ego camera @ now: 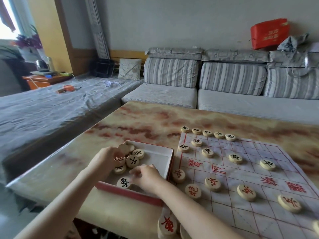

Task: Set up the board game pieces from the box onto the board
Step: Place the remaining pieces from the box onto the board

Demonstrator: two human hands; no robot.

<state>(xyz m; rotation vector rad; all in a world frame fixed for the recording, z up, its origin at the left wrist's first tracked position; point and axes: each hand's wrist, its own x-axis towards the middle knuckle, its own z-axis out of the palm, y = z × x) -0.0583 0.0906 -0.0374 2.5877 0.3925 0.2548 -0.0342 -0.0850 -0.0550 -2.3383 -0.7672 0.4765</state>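
A white box with a red rim point(131, 193) lies on the table left of the board and holds several wooden discs point(132, 161) with black characters. My left hand point(103, 160) is inside the box at its left side, fingers curled round a disc point(119, 159) with a reddish character. My right hand point(149, 177) reaches into the box palm down, its curved fingertips beside a black-lettered disc point(124, 182); what they hold is hidden. The paper board point(255, 171) with a red grid carries black-lettered discs point(208, 152) on its far side and red-lettered discs point(246, 192) on its near side.
The marble-patterned table point(138, 121) stands in front of a striped grey sofa point(231, 78). A stack of red-lettered discs point(167, 225) sits at the table's near edge below the box. A covered bed point(51, 109) is to the left.
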